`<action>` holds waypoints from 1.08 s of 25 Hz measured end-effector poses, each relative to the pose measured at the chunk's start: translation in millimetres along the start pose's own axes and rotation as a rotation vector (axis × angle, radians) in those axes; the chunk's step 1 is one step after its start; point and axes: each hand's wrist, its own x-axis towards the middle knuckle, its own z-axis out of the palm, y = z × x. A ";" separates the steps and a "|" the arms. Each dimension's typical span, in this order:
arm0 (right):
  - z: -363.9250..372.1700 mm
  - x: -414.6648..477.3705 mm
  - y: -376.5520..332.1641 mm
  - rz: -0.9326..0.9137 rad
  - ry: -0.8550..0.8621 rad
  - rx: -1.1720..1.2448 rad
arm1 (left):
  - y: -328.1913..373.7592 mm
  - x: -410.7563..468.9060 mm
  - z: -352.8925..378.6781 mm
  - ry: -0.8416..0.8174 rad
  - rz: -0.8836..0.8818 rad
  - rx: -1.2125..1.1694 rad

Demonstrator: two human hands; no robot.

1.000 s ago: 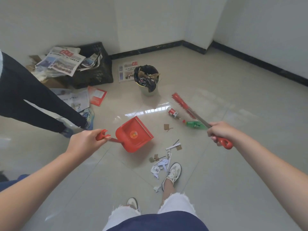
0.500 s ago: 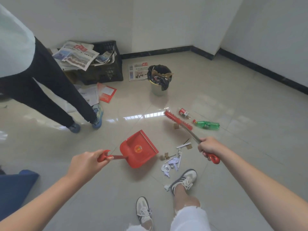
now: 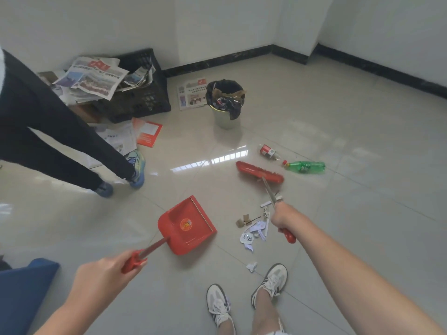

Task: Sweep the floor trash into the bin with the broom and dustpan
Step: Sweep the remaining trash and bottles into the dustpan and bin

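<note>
Holding tight: the left hand is closed around the red dustpan handle.
Right hand: wrapped around the broom stick, red end poking out below.
Dustpan: low by the floor, between the hands.
Broom head: just past the right hand, near a green bottle.
Paper scraps: between dustpan and right hand.
Bin: well beyond both hands.
</note>
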 end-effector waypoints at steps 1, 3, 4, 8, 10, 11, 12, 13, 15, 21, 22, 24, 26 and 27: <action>3.2 -5.1 8.1 0.000 -0.017 -0.007 | 2.2 5.1 -0.3 -0.003 0.036 0.025; 12.5 -23.0 32.4 -0.006 -0.032 -0.012 | 4.5 15.9 1.0 -0.011 0.087 0.046; 20.2 -33.6 47.1 -0.020 -0.032 -0.014 | 5.8 21.1 0.1 -0.032 0.116 0.054; 57.8 -74.3 89.1 -0.019 -0.094 0.013 | 14.3 34.7 -1.1 -0.186 0.148 0.115; 70.8 -92.0 100.6 0.015 -0.103 0.105 | 21.7 42.1 -0.9 -0.249 0.207 0.202; 73.5 -99.7 104.0 0.038 -0.087 0.175 | 26.3 46.3 0.5 -0.278 0.245 0.250; 75.7 -106.6 106.3 0.052 -0.063 0.251 | 31.0 49.8 1.9 -0.296 0.277 0.281; 77.2 -113.3 107.0 0.063 -0.037 0.306 | 35.3 52.5 3.5 -0.306 0.299 0.290; 82.0 -128.3 108.6 0.076 0.013 0.389 | 42.6 55.6 5.2 -0.309 0.344 0.281; 93.3 -143.2 129.6 0.199 0.088 0.761 | 53.4 62.7 17.7 -0.278 0.484 0.288; 96.4 -140.6 132.1 0.233 0.081 0.824 | 53.3 66.0 20.6 -0.274 0.483 0.274; 102.0 -128.7 134.3 0.313 0.061 0.941 | 51.0 74.0 27.4 -0.261 0.486 0.253; 107.7 -113.1 130.6 0.379 0.027 1.041 | 45.5 80.2 31.9 -0.246 0.483 0.237; 111.9 -107.2 126.2 0.401 0.005 1.088 | 43.6 82.5 33.4 -0.236 0.481 0.232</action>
